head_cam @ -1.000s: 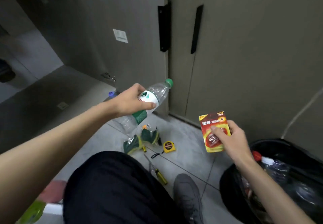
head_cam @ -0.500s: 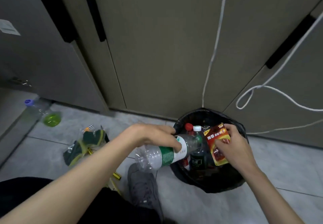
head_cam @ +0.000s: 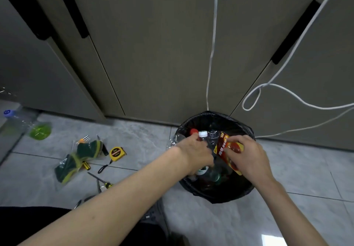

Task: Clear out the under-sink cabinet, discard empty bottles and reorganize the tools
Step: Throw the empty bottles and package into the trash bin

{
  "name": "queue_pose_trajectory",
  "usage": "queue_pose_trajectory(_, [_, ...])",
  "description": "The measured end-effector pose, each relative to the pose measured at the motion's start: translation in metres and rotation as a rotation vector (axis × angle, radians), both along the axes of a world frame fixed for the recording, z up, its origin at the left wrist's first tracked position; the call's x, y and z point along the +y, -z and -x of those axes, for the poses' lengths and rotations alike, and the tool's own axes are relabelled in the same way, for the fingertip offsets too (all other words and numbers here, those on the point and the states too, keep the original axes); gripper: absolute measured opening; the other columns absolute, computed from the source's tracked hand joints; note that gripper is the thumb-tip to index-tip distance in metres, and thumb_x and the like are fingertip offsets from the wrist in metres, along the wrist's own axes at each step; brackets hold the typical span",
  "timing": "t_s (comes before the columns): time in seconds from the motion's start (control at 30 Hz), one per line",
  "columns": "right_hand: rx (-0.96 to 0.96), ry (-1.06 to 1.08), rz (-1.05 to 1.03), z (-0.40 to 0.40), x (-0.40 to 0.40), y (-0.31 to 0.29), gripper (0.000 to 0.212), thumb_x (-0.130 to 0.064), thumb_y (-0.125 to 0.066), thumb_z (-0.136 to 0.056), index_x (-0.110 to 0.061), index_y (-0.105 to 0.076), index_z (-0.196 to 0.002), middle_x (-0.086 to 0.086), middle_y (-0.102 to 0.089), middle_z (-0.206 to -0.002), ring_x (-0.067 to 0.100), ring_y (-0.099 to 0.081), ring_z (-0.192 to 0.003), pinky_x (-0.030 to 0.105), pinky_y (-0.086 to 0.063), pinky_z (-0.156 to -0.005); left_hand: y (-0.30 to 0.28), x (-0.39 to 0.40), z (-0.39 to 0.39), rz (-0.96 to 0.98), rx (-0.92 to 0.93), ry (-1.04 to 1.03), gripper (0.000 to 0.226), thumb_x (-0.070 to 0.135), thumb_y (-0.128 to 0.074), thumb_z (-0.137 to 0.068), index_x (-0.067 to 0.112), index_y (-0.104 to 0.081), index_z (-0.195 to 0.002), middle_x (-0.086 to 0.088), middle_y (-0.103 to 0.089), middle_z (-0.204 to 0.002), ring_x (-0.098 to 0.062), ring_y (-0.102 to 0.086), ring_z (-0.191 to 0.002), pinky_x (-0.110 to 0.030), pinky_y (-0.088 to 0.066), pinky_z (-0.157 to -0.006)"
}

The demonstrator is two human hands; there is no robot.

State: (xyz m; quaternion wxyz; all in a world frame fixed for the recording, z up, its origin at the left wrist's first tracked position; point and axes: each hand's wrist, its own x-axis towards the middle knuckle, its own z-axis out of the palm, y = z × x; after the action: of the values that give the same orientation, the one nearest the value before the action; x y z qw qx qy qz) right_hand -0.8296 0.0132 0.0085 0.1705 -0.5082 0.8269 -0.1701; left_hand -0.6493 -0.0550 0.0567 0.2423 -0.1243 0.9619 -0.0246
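A black-lined trash bin point(head_cam: 214, 115) stands on the floor against the cabinet doors, with several bottles inside, one red-capped point(head_cam: 193, 131) and one white-capped point(head_cam: 203, 133). My left hand point(head_cam: 195, 153) reaches into the bin, closed around a clear plastic bottle with a green label point(head_cam: 201, 171); its clear base point(head_cam: 173, 140) sticks out at the bin's left rim. My right hand point(head_cam: 249, 158) hovers over the bin's right half, gripping a red and yellow packet point(head_cam: 223, 147).
On the tiles to the left lie packs of green sponges point(head_cam: 80, 157), a yellow tape measure point(head_cam: 116, 153), a screwdriver point(head_cam: 99, 180) and a blue-capped bottle with green liquid point(head_cam: 24, 126). White cables point(head_cam: 210, 54) hang over the closed cabinet doors. My shoe point(head_cam: 153, 217) is below the left forearm.
The view swung right from the open cabinet to the bin. Both hands came over the bin, and the left hand lowered the bottle into it. The right hand still holds the packet.
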Motion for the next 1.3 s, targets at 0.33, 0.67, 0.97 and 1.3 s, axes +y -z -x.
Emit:
queue_pose_trajectory(0.33, [-0.221,-0.021,0.139,-0.043,-0.017,-0.006,0.031,-0.031,-0.065,-0.091,-0.031,-0.062,-0.123,-0.017,-0.062,-0.115,0.0,-0.06,-0.099,0.034,-0.055,-0.086,0.006,-0.042,-0.09,-0.064,0.465,-0.523,0.028,0.038,-0.052,-0.094,0.031,-0.061,-0.12,0.01,-0.06,-0.114,-0.018,-0.058,-0.109,-0.036,-0.051,-0.08])
queue_pose_trajectory(0.67, [-0.495,-0.448,0.275,-0.224,-0.108,-0.05,0.037,-0.028,-0.066,-0.085,-0.032,-0.057,-0.121,-0.019,-0.067,-0.1,-0.003,-0.062,-0.083,0.03,-0.052,-0.087,-0.054,-0.079,-0.272,0.136,0.276,-1.193,0.028,0.048,-0.051,-0.086,0.036,-0.069,-0.104,-0.004,-0.068,-0.113,-0.033,-0.063,-0.103,-0.032,-0.039,-0.071])
queue_pose_trajectory(0.97, [-0.218,-1.059,0.01,-0.434,-0.187,-0.116,0.02,-0.03,-0.061,-0.084,-0.034,-0.068,-0.103,-0.005,-0.072,-0.107,0.024,-0.064,-0.109,0.038,-0.05,-0.098,-0.057,-0.013,-0.477,0.007,0.139,-1.609,0.028,0.042,-0.054,-0.089,0.027,-0.07,-0.106,-0.001,-0.069,-0.11,-0.026,-0.063,-0.098,-0.033,-0.052,-0.082])
queue_pose_trajectory(1.3, [0.141,-1.271,-0.137,-0.624,-0.207,-0.082,0.039,-0.043,-0.058,-0.075,-0.022,-0.068,-0.107,0.009,-0.064,-0.113,0.033,-0.063,-0.105,0.036,-0.052,-0.09,0.013,0.055,-0.6,-0.02,0.061,-1.804,0.028,0.04,-0.055,-0.089,0.027,-0.069,-0.109,-0.004,-0.068,-0.115,-0.027,-0.062,-0.105,-0.028,-0.044,-0.077])
